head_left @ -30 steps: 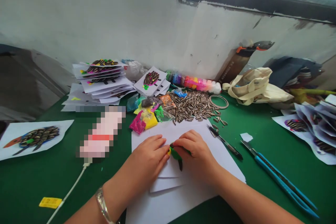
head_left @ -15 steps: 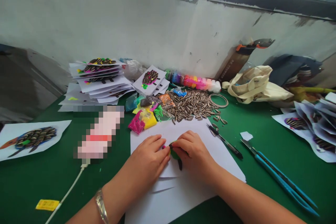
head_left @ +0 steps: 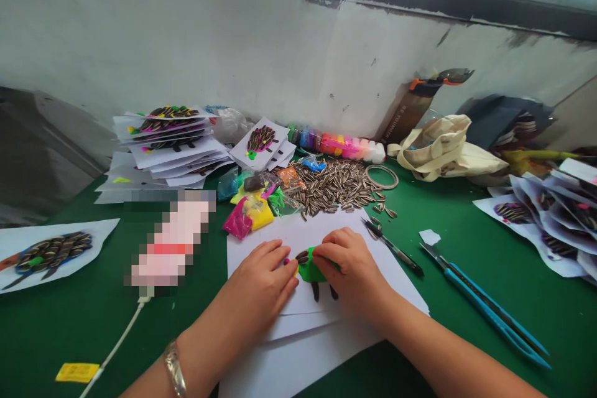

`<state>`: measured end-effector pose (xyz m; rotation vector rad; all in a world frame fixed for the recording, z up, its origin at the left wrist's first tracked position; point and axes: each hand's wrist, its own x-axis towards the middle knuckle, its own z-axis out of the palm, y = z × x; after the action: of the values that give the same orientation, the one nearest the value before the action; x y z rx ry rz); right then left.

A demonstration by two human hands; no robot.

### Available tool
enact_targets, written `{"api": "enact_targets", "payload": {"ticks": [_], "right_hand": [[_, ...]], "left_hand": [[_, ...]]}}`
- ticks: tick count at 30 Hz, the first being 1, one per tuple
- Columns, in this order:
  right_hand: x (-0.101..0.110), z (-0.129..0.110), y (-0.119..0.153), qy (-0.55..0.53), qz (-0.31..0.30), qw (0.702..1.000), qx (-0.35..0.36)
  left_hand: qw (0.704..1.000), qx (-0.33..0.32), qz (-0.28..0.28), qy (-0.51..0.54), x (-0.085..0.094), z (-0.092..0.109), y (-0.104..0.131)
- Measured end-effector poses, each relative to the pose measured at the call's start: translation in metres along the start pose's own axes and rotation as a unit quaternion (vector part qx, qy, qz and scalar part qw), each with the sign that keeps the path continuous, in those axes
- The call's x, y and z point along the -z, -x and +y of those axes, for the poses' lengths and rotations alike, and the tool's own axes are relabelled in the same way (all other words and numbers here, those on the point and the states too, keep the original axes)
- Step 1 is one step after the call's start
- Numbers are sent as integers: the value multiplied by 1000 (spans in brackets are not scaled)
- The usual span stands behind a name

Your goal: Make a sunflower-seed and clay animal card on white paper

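A flat green clay shape (head_left: 309,270) lies on the top sheet of white paper (head_left: 298,224). Two or so striped sunflower seeds (head_left: 302,256) sit at its upper left, and dark clay legs (head_left: 316,291) stick out below. My left hand (head_left: 263,277) rests flat on the paper with its fingers stretched out, its tips beside the yellow and pink bits at the shape's left end. Over the right part of the green clay, my right hand (head_left: 347,267) has thumb and fingers pinched together; whatever is between them is hidden.
A heap of sunflower seeds (head_left: 331,183) and bagged coloured clay (head_left: 249,214) lie behind the paper. To the right are a pen (head_left: 396,250) and blue-handled tweezers (head_left: 489,311). Stacked seed pictures (head_left: 172,143) stand back left, a cloth bag (head_left: 443,149) back right.
My right hand has drawn back slightly to the right, uncovering more of the green clay, the seeds on it and a second dark leg. My left hand stays on the paper. The whole view shifted slightly.
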<state>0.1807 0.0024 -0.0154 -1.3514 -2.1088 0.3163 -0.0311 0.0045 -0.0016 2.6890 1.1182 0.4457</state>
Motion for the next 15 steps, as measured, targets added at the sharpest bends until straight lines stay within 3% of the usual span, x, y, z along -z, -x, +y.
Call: {"api": "enact_targets", "payload": {"ticks": [7, 15], "right_hand": [[-7, -4, -5, 27, -27, 999, 10], [-2, 5, -7, 11, -18, 1000, 1]], "left_hand": [[1000, 0, 24, 2, -4, 0, 0], [1000, 0, 1, -9, -2, 2, -1]]}}
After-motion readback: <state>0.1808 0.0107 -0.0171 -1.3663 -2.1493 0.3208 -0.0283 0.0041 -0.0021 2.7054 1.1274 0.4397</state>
